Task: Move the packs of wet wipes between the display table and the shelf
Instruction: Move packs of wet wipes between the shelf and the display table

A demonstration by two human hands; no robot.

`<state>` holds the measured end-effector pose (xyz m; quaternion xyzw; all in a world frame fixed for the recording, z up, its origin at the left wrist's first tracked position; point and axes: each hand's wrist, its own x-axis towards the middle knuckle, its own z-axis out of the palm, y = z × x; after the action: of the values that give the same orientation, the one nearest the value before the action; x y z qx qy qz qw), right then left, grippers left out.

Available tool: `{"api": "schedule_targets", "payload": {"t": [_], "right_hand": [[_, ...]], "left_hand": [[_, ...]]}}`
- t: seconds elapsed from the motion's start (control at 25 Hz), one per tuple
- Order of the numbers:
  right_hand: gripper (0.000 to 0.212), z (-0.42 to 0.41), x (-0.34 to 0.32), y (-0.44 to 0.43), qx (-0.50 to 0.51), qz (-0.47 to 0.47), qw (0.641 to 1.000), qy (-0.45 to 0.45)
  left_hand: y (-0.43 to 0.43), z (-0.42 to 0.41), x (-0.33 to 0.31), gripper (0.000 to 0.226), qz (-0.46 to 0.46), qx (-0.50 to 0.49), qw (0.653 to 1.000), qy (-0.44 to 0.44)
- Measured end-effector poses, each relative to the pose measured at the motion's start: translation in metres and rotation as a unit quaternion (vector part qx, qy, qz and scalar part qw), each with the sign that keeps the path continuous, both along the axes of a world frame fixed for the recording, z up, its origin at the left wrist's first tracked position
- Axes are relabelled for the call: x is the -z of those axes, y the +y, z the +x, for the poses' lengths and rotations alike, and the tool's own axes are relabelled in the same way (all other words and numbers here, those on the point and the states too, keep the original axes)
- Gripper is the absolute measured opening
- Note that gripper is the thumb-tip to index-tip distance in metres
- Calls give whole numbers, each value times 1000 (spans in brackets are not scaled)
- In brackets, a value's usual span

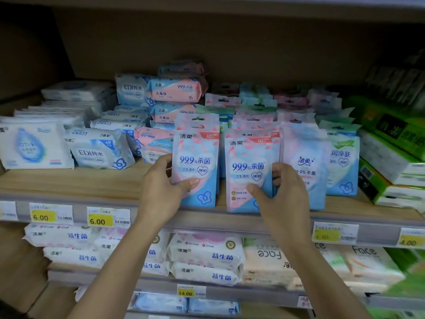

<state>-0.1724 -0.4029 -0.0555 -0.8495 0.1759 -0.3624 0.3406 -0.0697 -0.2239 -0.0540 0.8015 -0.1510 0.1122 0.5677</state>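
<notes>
- The left pink-and-blue plastic pack of wet wipes (196,162) and the right pink-and-blue plastic pack of wet wipes (250,165) stand upright, side by side, at the near edge of the light wooden shelf (80,180).
- I judge them light, soft and a little slippery, so a hold low on the side edges seems best.
- The left hand (161,192) pinches the left pack at its lower left edge, thumb on the front.
- The right hand (284,196) pinches the right pack at its lower right side, thumb in front, fingers curled round the edge.
- Similar packs (303,157) stand behind and to the right; yellow price tags (100,219) sit on the rail below.
</notes>
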Motion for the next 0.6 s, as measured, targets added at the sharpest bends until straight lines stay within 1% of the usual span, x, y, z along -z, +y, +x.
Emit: {"api": "schedule_targets", "payload": {"t": [0.24, 0.44, 0.52, 0.6], "right_hand": [[50, 0, 1, 5, -9, 33, 999, -16], [45, 0, -1, 5, -23, 64, 997, -25], [48, 0, -4, 4, -32, 93, 995, -34], [53, 0, -6, 2, -59, 138, 987, -51]], "left_hand": [[6, -1, 1, 46, 12, 2, 1000, -4], [7, -5, 2, 43, 72, -44, 996, -38], [10, -10, 1, 44, 88, -65, 992, -59], [14, -15, 1, 44, 79, -77, 992, -61]]}}
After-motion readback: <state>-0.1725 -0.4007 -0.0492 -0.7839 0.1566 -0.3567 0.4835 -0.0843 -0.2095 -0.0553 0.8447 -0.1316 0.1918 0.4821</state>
